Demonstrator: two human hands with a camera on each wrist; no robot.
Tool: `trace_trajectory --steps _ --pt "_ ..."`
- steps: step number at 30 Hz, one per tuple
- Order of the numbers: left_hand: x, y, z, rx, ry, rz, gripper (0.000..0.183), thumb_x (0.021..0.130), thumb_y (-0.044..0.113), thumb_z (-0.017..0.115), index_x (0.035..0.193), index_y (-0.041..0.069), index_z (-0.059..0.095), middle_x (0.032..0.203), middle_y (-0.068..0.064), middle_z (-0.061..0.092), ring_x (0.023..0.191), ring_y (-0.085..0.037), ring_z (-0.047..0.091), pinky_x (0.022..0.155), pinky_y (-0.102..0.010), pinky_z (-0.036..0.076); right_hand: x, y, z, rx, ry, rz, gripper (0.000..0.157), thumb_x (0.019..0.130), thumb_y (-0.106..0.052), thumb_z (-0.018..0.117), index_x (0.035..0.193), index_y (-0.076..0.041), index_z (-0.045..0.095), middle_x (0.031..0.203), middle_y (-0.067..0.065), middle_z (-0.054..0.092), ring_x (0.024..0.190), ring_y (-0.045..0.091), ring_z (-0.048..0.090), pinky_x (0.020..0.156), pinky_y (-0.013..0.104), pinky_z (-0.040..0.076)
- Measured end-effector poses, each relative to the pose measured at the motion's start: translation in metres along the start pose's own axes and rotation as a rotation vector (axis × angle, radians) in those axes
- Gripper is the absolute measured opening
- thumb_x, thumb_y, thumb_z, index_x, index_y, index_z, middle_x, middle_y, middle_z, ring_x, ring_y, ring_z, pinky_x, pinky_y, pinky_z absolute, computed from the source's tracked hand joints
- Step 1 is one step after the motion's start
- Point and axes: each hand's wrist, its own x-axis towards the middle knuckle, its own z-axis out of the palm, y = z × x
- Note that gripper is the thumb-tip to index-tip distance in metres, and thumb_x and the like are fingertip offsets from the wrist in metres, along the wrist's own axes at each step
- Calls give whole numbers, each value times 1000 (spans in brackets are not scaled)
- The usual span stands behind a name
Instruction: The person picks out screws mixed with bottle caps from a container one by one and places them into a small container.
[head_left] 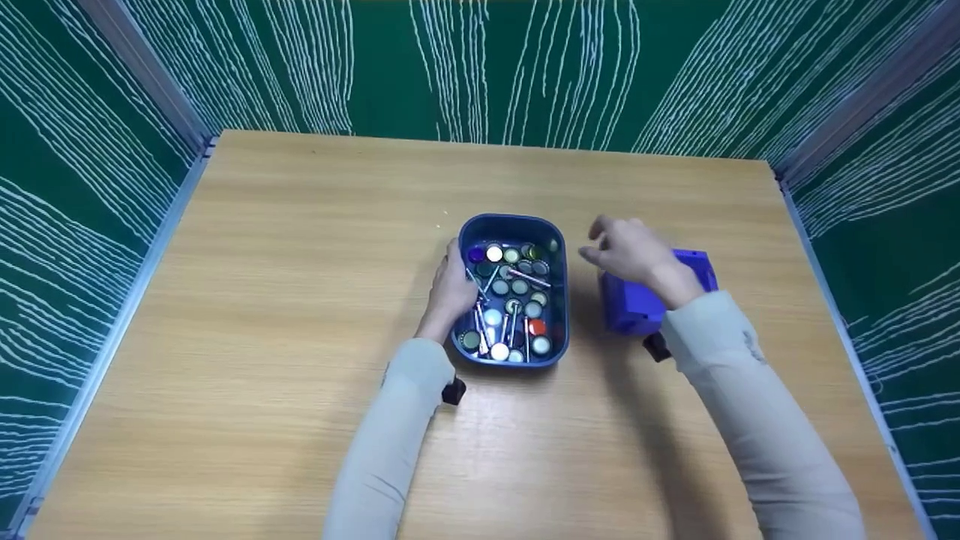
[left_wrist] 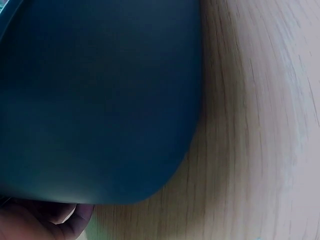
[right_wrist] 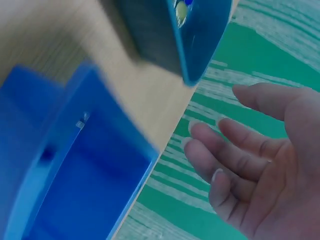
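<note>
A dark blue tub [head_left: 511, 217] stands in the middle of the table, holding several bottle caps [head_left: 519, 286] and thin silver metal pins that look like nails or screws [head_left: 527, 337]. My left hand [head_left: 452, 289] grips its left side at the rim; in the left wrist view the tub's outer wall [left_wrist: 110, 110] covers much of the frame, and only a few fingers [left_wrist: 37, 220] show below it. My right hand [head_left: 634, 251] hovers between the tub and a purple-blue bin [head_left: 628, 307], loosely bent fingers [right_wrist: 235, 155] holding nothing.
The wooden table [head_left: 262, 315] has a green wall [head_left: 390, 82] with white wavy lines behind it and at both sides. Tiny pale crumbs lie beyond the tub's far left corner. The bin's inside [right_wrist: 100, 195] shows bare blue plastic in the right wrist view.
</note>
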Motion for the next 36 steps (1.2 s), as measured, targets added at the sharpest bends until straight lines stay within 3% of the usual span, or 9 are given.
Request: trace_trajectory --steps 9,12,17,27,36 --pt "0 3 -1 14 -2 2 83 82 -7 52 156 11 19 153 -21 40 141 -36 40 116 -52 33 22 -34 59 -28 59 -186 52 91 -26 67 133 -1 47 124 24 56 112 43 58 97 55 49" --pt "0 4 -2 18 -6 -1 83 83 -6 52 157 10 18 154 -21 38 142 -37 38 117 -52 33 26 -40 73 -58 76 -197 56 91 -27 68 135 -1 45 126 24 51 116 42 55 100 54 47" --pt "1 5 -2 13 -5 9 82 83 -6 51 156 11 19 153 -21 40 141 -36 40 116 -52 33 31 -46 89 -108 119 -173 55 92 -27 67 133 1 44 125 24 50 122 44 51 109 55 41" --pt "3 5 -2 20 17 23 78 84 -5 53 154 10 24 149 -21 45 137 -36 45 114 -52 37 38 -52 115 -250 67 -59 51 90 -23 65 128 5 45 125 28 49 114 44 53 96 54 48" --pt "1 0 2 10 16 3 80 84 -4 54 155 11 23 149 -21 44 137 -38 44 114 -53 36 35 -58 127 -133 8 46 56 82 -9 67 131 5 45 129 30 48 116 45 56 93 56 52"
